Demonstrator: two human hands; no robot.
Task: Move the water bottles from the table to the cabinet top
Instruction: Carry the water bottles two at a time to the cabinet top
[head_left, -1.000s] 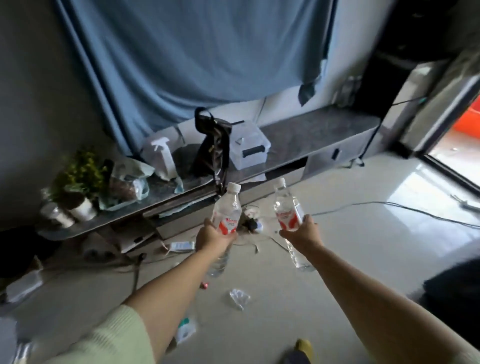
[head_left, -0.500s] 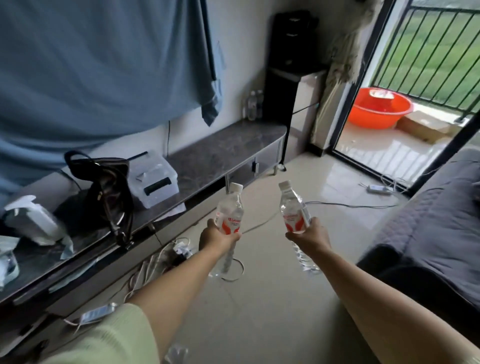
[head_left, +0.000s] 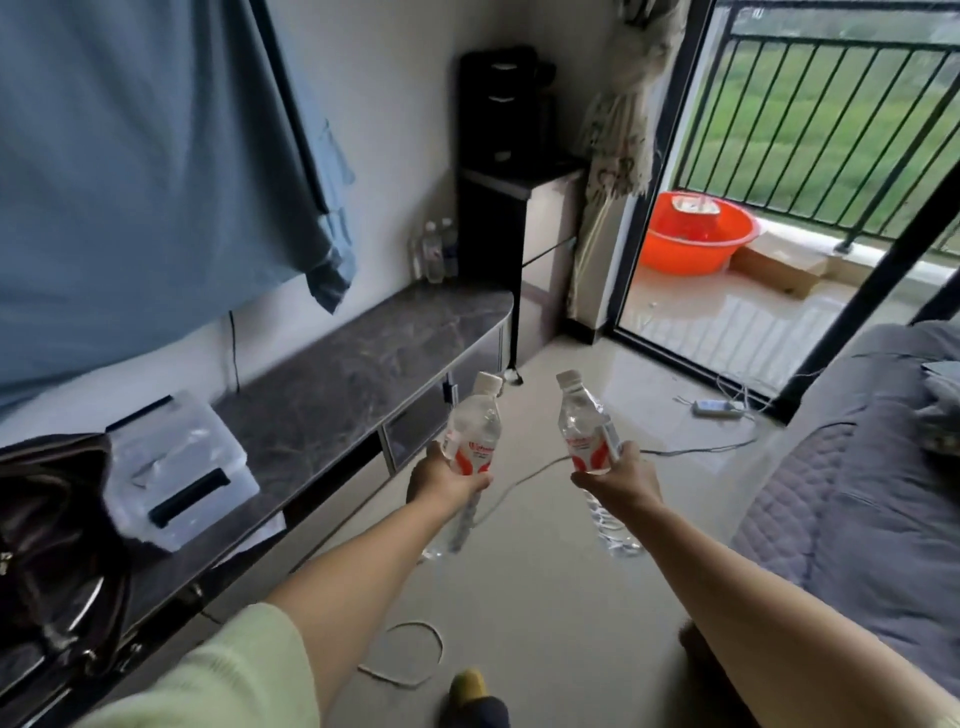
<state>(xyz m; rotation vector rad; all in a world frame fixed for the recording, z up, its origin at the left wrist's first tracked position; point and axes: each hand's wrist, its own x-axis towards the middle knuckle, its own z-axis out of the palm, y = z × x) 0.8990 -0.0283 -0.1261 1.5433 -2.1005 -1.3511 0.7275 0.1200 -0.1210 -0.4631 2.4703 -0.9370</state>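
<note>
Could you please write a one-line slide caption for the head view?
Left hand and right hand each grip a water bottle beside the long dark cabinet top.

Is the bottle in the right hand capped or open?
Capped: a white cap sits on the neck of the bottle that the right hand grips around its label.

Daylight from balcony door (head_left: 753, 249), glare on floor (head_left: 727, 332); wide-angle edge bending, soft blur

bag (head_left: 47, 545) cut off at left edge; far bottles (head_left: 434, 252) too small to count; label text unreadable.
</note>
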